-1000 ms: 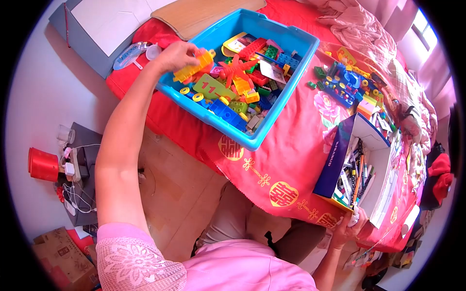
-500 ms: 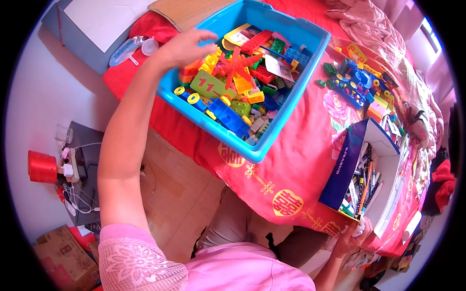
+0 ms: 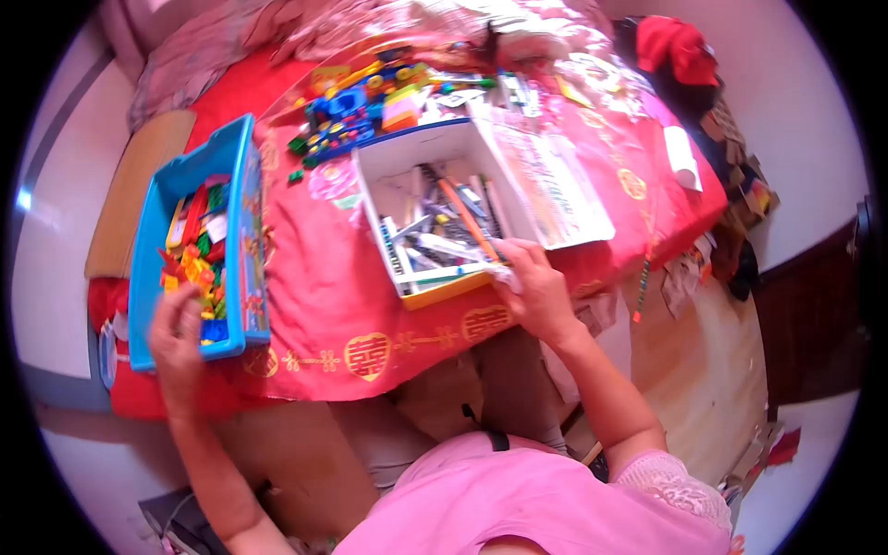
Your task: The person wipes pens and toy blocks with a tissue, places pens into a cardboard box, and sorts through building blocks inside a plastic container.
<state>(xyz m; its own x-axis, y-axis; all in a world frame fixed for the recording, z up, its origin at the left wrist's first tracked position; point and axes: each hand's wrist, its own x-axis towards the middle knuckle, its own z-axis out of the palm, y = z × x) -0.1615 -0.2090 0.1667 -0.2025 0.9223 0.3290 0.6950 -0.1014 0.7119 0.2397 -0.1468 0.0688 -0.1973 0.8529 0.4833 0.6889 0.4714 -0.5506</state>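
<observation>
My left hand (image 3: pixel 178 333) is over the near end of a blue plastic bin (image 3: pixel 239 344) of coloured toy bricks (image 3: pixel 196 268). Motion smears its fingers, and no object shows in it. At the near right corner of a white-lined cardboard box (image 3: pixel 375 176), my right hand (image 3: pixel 538 289) is closed on a crumpled white tissue or cloth (image 3: pixel 502 274). Those fingers are against the box's edge. Inside the box lie many pens and pencils, among them a long orange pencil (image 3: pixel 467 215). The box's lid flap (image 3: pixel 578 199) lies open to the right.
A red bedspread (image 3: pixel 305 268) covers the surface under bin and box. Behind the box is a pile of toy parts (image 3: pixel 347 106) and papers. A white roll-like object (image 3: pixel 682 157) lies at the right, and a brown board (image 3: pixel 139 203) is left of the bin.
My view has swung to the right, so bin and box appear further left. My left hand has gone from above the bin's far-left rim to its near end. My right hand stays at the box corner.
</observation>
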